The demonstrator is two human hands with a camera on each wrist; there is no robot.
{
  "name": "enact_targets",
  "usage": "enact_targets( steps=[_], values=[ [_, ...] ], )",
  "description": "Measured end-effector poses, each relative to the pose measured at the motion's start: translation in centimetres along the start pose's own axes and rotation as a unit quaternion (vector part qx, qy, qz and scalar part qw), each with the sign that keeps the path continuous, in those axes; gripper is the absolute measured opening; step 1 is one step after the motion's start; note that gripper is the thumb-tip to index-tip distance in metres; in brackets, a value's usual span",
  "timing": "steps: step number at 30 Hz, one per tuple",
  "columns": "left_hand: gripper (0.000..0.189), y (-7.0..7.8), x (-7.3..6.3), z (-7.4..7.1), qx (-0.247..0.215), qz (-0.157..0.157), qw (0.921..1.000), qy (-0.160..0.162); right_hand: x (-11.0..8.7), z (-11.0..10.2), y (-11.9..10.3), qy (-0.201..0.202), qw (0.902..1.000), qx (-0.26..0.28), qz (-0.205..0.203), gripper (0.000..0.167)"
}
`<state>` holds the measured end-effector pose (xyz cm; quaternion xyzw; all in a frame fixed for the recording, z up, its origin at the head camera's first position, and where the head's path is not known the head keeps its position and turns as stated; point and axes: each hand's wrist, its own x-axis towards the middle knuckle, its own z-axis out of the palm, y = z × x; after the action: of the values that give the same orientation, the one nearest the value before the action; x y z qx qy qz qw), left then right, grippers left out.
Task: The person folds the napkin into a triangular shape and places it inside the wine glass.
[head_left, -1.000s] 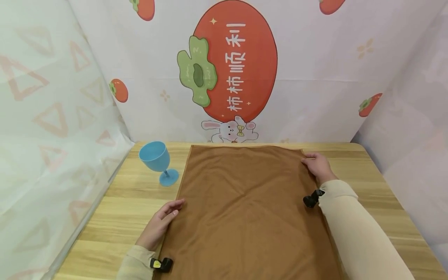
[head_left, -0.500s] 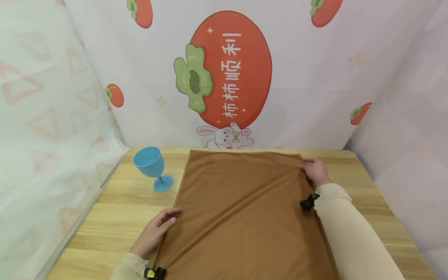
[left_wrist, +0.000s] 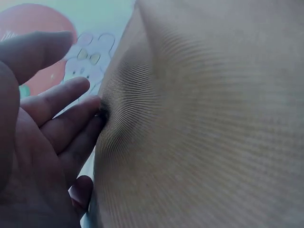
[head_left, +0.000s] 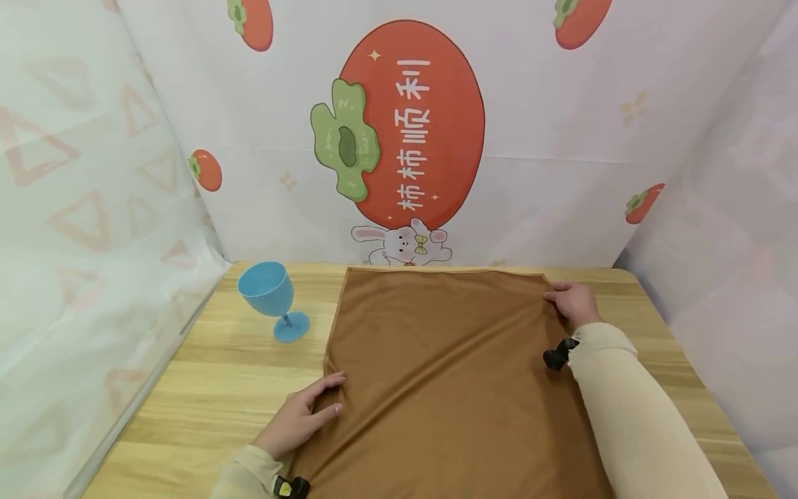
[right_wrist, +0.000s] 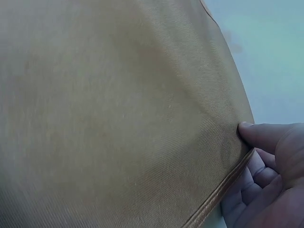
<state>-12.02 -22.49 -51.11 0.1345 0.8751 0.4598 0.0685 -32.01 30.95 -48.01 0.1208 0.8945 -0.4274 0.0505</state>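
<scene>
A brown cloth (head_left: 449, 388) lies spread over the table, a long diagonal crease running across it. Near its far right corner, my right hand (head_left: 575, 303) pinches the hem between thumb and fingers; the right wrist view shows the thumb (right_wrist: 266, 135) on top and the fingers curled underneath. My left hand (head_left: 302, 419) is at the left edge, its fingers extended and thumb apart. In the left wrist view, the fingertips (left_wrist: 90, 107) press against the cloth (left_wrist: 199, 123) and push in its edge, without gripping it.
A blue plastic goblet (head_left: 268, 290) stands upright on the wooden table (head_left: 206, 388), left of the cloth. A white printed backdrop (head_left: 548, 208) rises behind the table's far edge, and pale sheets (head_left: 93, 291) hang at both sides.
The cloth has shifted slightly right, with my right hand still pinching it. My left hand has moved right, pushing in the left edge. The diagonal crease has become sharper. The goblet stays put.
</scene>
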Motion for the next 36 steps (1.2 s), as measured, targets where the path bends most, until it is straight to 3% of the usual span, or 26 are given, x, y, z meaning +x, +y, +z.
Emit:
enact_targets(
  steps=[5,10,18,28,32,36],
  values=[
    [0.047,0.3,0.3,0.6,-0.003,0.023,0.9997,-0.008,0.3,-0.3,0.1,0.017,0.9998,-0.008,0.01,0.048],
    [0.049,0.7,0.2,0.6,-0.006,-0.003,0.9999,-0.008,0.6,-0.5,0.1,0.026,0.9994,-0.002,0.023,0.047],
    [0.058,1.4,-0.4,-0.3,0.058,-0.052,0.9969,0.008,0.8,-0.3,-0.2,0.013,0.9999,0.002,0.004,0.049],
    [0.064,1.0,-1.9,-1.4,0.144,0.007,0.9895,0.015,0.7,0.3,-0.4,0.003,0.9998,0.017,-0.001,0.056],
    [0.069,1.1,-2.4,-2.1,0.163,0.007,0.9865,-0.015,1.0,0.2,-0.5,0.003,0.9999,0.015,0.004,0.058],
    [0.07,1.2,-2.5,-2.4,0.153,-0.005,0.9871,-0.048,1.3,0.2,-0.6,0.01,0.9997,0.017,0.018,0.058]
  ],
)
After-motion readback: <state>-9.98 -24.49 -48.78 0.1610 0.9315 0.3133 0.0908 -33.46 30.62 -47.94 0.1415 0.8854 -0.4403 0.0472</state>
